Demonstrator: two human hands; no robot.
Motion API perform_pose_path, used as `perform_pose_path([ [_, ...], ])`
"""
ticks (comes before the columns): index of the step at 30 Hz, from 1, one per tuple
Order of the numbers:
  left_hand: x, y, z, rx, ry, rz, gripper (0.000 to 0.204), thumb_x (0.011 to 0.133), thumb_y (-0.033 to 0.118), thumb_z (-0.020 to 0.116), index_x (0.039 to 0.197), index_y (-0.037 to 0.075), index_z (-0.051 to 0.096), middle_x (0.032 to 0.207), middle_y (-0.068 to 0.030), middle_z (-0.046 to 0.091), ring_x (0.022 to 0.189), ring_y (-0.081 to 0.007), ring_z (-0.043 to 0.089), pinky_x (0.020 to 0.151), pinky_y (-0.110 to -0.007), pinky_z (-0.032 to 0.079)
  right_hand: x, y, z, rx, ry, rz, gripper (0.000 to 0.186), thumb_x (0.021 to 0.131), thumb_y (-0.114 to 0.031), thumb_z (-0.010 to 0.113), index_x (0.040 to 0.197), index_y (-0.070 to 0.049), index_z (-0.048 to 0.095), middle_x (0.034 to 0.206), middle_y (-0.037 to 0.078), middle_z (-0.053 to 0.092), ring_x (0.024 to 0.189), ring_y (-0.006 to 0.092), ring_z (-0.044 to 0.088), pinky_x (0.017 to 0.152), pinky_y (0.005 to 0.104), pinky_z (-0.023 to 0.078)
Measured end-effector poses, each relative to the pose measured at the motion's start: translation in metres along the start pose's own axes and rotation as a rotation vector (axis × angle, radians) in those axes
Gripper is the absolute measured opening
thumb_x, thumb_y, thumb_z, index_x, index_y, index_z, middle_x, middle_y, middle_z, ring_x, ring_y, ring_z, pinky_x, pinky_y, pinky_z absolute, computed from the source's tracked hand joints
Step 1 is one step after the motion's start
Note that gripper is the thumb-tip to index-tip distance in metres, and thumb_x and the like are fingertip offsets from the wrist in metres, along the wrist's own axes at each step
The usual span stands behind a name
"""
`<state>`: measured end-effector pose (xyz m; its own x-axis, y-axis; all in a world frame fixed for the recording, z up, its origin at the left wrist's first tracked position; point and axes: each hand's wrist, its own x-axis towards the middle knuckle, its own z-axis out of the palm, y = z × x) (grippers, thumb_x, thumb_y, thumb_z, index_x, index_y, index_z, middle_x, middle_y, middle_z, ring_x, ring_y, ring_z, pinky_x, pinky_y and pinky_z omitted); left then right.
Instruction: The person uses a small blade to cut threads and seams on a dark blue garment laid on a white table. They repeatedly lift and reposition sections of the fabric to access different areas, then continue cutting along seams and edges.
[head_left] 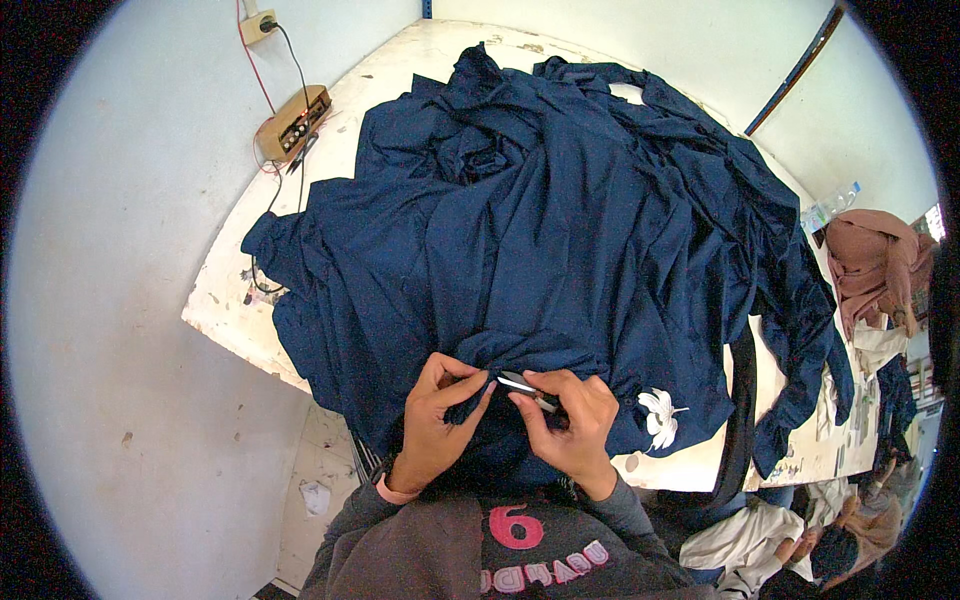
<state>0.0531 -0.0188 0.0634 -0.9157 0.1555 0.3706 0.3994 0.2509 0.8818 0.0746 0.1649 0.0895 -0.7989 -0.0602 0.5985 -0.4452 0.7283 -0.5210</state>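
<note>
A large heap of dark navy fabric (540, 230) covers most of the white table (230, 320). At its near edge, my left hand (438, 420) pinches a gathered fold of the cloth between thumb and fingers. My right hand (572, 430) grips a small flat tool (520, 387) with a black and shiny white body, its tip close to my left fingertips. Its exact kind is hard to make out. A white flower-shaped bunch (660, 418) lies on the fabric right of my right hand.
A wooden power strip (290, 125) with cables sits at the back left. A plastic bottle (830, 205) stands at the right. Co-workers (870, 260) are along the right side, some with pale cloth (740, 535). Walls border the table at left and back.
</note>
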Motion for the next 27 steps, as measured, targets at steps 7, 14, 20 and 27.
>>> perform_pose_path([
  [7,-0.002,0.004,0.004,0.040,0.009,0.043,0.024,0.083,-0.004,0.078,0.107,-0.001,0.075,0.099,-0.0107,0.061,0.087,-0.0199,0.065,0.075,-0.029,0.051,0.002,-0.002,0.006,-0.127,0.048,-0.114,0.027,0.079,-0.017,0.082,0.103,-0.011,0.074,0.086,0.000,0.072,0.060,0.0149,0.060,0.055,0.0319,0.036],
  [14,-0.001,0.008,0.004,0.140,0.013,0.050,0.024,0.082,0.000,0.078,0.106,0.002,0.076,0.097,-0.0099,0.062,0.084,-0.0208,0.068,0.073,-0.029,0.053,-0.009,0.007,0.008,-0.424,0.091,-0.311,0.030,0.082,-0.022,0.078,0.110,-0.011,0.075,0.085,-0.003,0.071,0.055,0.0108,0.051,0.053,0.0300,0.031],
  [20,-0.002,0.007,0.003,0.155,0.008,0.054,0.025,0.081,0.000,0.079,0.106,0.002,0.076,0.097,-0.0097,0.063,0.083,-0.0211,0.069,0.073,-0.029,0.053,-0.011,0.012,0.007,-0.456,0.095,-0.380,0.028,0.084,-0.019,0.076,0.111,-0.012,0.075,0.086,-0.003,0.071,0.055,0.0105,0.051,0.053,0.0287,0.032],
  [27,-0.004,0.003,0.002,0.247,0.004,0.110,0.030,0.079,0.003,0.079,0.108,0.009,0.077,0.102,-0.0064,0.064,0.077,-0.0188,0.066,0.066,-0.029,0.052,-0.009,0.010,0.009,-0.095,0.123,-0.163,0.030,0.078,-0.016,0.081,0.107,-0.013,0.074,0.080,-0.001,0.068,0.055,0.0129,0.054,0.053,0.0303,0.034],
])
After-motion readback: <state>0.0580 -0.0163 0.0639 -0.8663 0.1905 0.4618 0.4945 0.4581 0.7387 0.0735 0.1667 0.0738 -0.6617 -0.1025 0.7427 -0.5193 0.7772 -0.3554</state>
